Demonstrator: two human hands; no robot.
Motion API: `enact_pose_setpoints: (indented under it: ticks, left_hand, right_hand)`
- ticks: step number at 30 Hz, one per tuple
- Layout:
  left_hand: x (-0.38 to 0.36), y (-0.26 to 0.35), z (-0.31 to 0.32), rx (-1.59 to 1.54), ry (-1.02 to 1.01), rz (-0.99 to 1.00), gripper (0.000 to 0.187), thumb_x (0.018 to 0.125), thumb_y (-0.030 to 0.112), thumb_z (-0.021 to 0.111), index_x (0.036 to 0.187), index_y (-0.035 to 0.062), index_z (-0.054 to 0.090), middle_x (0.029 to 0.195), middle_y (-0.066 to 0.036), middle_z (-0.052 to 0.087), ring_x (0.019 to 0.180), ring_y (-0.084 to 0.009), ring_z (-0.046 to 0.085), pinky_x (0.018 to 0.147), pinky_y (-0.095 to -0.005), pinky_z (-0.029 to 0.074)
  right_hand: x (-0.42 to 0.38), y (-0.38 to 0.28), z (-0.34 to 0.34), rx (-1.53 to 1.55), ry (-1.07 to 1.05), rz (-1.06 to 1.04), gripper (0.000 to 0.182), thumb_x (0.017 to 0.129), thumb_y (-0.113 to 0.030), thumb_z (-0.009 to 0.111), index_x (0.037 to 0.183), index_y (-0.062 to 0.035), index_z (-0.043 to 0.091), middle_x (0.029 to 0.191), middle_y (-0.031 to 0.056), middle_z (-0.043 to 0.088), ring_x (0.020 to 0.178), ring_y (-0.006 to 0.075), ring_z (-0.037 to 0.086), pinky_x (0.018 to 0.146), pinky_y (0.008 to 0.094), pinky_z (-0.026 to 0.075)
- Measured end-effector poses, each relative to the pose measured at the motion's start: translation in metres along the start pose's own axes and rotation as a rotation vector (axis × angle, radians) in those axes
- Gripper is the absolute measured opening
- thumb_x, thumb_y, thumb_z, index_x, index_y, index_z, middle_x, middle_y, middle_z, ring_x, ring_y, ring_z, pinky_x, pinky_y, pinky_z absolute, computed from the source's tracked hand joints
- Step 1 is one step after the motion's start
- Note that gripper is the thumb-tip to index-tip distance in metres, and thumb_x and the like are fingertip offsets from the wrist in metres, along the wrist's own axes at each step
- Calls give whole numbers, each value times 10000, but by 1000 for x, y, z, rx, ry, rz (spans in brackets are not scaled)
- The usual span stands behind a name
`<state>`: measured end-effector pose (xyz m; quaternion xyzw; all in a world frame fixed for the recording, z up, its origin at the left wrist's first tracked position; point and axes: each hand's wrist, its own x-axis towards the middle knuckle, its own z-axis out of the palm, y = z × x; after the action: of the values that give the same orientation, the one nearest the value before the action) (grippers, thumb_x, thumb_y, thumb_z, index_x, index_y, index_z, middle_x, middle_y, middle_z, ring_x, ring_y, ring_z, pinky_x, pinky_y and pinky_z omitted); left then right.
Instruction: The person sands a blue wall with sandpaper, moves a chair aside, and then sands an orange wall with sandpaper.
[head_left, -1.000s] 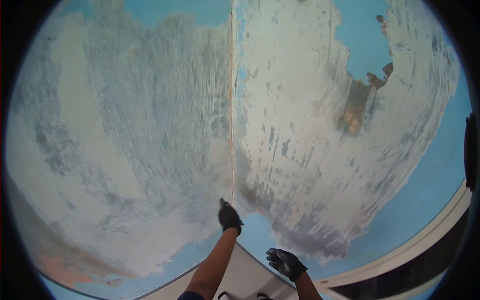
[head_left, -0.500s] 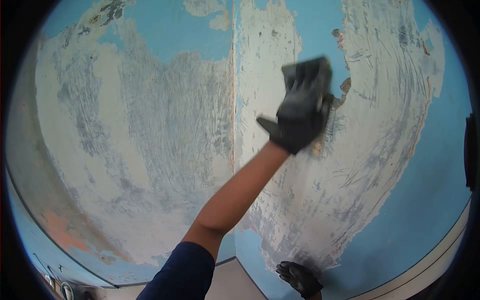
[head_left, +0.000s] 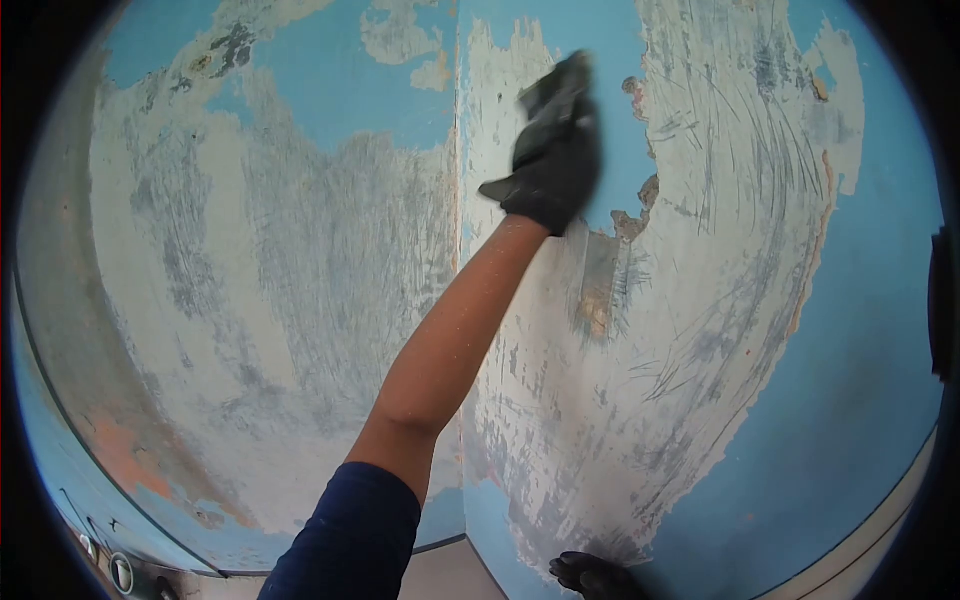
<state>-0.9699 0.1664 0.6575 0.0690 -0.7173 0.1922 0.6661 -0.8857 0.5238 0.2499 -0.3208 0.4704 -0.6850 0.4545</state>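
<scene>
My left hand, in a black glove, is raised against the wall right of the corner. Its fingers are wrapped over a dark, flat, rectangular block, blurred by motion; its exact kind cannot be made out. Behind it is a wall with pale, scratched plaster and patches of blue paint. My right hand, also gloved in black, is low at the bottom edge by the blue lower wall. Its fingers look stretched out with nothing in them, though most of the hand is cut off.
Left of the corner, another wall is scraped to grey-white beneath blue paint. Broken plaster edges a blue strip on the right. A bucket-like container stands at the bottom left. Something dark lies at the right edge.
My left hand has moved up along the wall with the block, uncovering a grey strip and the broken plaster. My right hand has sunk lower in view. The view has shifted slightly right.
</scene>
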Motion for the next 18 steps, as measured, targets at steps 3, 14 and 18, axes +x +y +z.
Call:
enact_pose_setpoints:
  ticks: [3, 14, 18]
  left_hand:
    - [-43, -77, 65, -516, -107, -650, 504, 1051, 221, 405, 1516, 26, 391, 1530, -186, 454, 1375, -320, 486, 1111, -369, 396]
    - [81, -57, 22, 357, -222, 99, 377, 985, 87, 432, 1334, -19, 523, 1382, -264, 547, 1289, -354, 548, 1101, -422, 434]
    - [58, -95, 45, 889, -510, 202, 509, 1039, 206, 387, 1536, 91, 385, 1528, -137, 477, 1372, -283, 493, 1130, -416, 400]
  right_hand:
    - [-5, 3, -5, 34, -7, 87, 425, 1046, -157, 521, 1425, 35, 500, 1424, 136, 571, 1347, 259, 515, 1145, 392, 388]
    - [0, 12, -22, 459, -148, 259, 504, 1055, -42, 408, 1539, 26, 289, 1600, 119, 335, 1475, 215, 320, 1216, 320, 250]
    - [-14, 25, -29, 576, -191, 288, 541, 1058, -10, 374, 1576, 24, 221, 1652, 116, 262, 1512, 204, 260, 1237, 301, 207]
